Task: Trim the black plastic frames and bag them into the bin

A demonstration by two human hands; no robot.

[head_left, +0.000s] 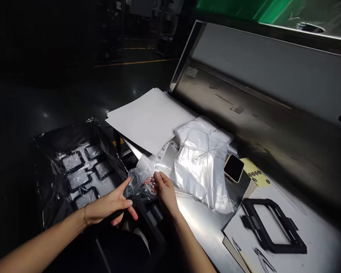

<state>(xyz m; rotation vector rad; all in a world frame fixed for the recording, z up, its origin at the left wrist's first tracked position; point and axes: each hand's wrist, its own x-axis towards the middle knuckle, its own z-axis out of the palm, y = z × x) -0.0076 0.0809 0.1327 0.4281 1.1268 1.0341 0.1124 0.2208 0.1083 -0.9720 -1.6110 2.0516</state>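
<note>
My left hand (115, 206) grips a black plastic frame (151, 223) near its upper left corner. Its thumb rests on top, other fingertips show below, and the index finger points out toward a clear plastic bag (139, 180). My right hand (164, 187) pinches the crumpled edge of that bag between thumb and fingers, just above the frame. Much of the held frame blends into the dark area below. Another black plastic frame (272, 223) lies on a white sheet at the right.
A bin lined with black plastic (107, 151) holds several bagged frames at left. White sheets (150, 117), a tied stack of clear bags (201, 163), a phone-like device (233, 168), a yellow label sheet (255, 173), nippers (263, 259) and a pen-like tool (240, 252) lie on the metal table (193, 216).
</note>
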